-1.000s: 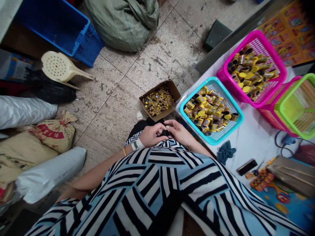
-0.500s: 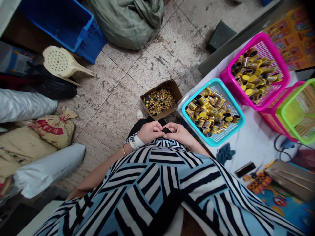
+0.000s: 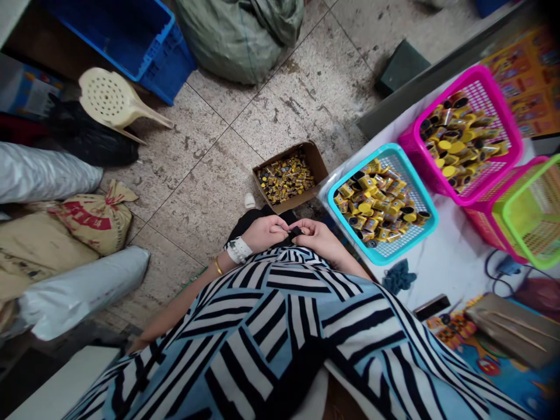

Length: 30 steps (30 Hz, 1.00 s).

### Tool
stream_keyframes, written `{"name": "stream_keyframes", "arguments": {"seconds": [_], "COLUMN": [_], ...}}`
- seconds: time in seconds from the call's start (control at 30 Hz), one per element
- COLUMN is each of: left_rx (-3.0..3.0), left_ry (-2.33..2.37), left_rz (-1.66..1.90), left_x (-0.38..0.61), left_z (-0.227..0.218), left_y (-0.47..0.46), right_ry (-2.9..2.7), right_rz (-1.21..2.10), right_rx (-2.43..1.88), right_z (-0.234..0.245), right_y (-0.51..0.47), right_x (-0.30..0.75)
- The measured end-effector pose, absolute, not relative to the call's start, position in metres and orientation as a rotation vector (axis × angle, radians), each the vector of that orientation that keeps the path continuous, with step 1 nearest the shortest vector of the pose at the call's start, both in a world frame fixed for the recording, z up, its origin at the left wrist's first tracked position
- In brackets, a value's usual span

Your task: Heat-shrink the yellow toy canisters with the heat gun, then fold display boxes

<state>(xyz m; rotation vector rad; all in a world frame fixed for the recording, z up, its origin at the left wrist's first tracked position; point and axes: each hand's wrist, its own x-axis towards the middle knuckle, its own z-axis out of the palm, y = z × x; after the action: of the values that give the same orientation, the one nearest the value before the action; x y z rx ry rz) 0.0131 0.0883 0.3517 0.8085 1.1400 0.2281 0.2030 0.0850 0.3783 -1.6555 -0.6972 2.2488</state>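
My left hand (image 3: 266, 234), with a white band and a gold bracelet at its wrist, is closed in a pinch over my lap. Right beside it, my right hand (image 3: 320, 239) is closed too, thumb against fingers. Between the two sets of fingertips shows a small black piece (image 3: 296, 233); its kind is unclear against the black clothing behind it. Just beyond my hands, a cardboard box (image 3: 322, 163) on the floor holds many small yellow-and-black cylinders (image 3: 286, 179). More of these cylinders lie in a turquoise basket (image 3: 429, 201) to the right of my right hand.
A pink basket (image 3: 516, 125) of similar cylinders and a green basket (image 3: 525, 219) share the table on the right with a teal scrunchie (image 3: 399, 276). Sacks (image 3: 94, 216), a cream plastic stool (image 3: 107, 96) and a blue crate (image 3: 175, 64) line the left. A large grey-green sack (image 3: 240, 41) lies ahead.
The view has shifted slightly. My hands stay together over my lap, and a little more of the black piece shows between the fingertips.
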Motion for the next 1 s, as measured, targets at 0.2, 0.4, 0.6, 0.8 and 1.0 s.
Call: {"name": "stream_keyframes", "arguments": {"seconds": [0.2, 0.4, 0.6, 0.8, 1.0], "left_rx": [0.904, 0.913, 1.213, 1.292, 1.304], "left_ry": [1.286, 1.243, 1.343, 1.579, 1.472], "left_rz": [0.259, 0.354, 0.420, 0.272, -0.026], "left_x": [0.016, 0.018, 0.019, 0.016, 0.010], "left_z": [0.357, 0.353, 0.357, 0.378, 0.386], "left_y": [0.087, 0.081, 0.084, 0.088, 0.095], "right_ry": [-0.789, -0.766, -0.728, -0.682, -0.684], "right_rz": [2.224, 2.232, 2.223, 2.199, 2.191], "right_rx": [-1.716, -1.681, -1.693, -1.718, -1.694], "right_z": [0.378, 0.374, 0.376, 0.383, 0.384], "right_y": [0.086, 0.083, 0.083, 0.086, 0.085], "right_x": [0.201, 0.203, 0.200, 0.198, 0.198]}}
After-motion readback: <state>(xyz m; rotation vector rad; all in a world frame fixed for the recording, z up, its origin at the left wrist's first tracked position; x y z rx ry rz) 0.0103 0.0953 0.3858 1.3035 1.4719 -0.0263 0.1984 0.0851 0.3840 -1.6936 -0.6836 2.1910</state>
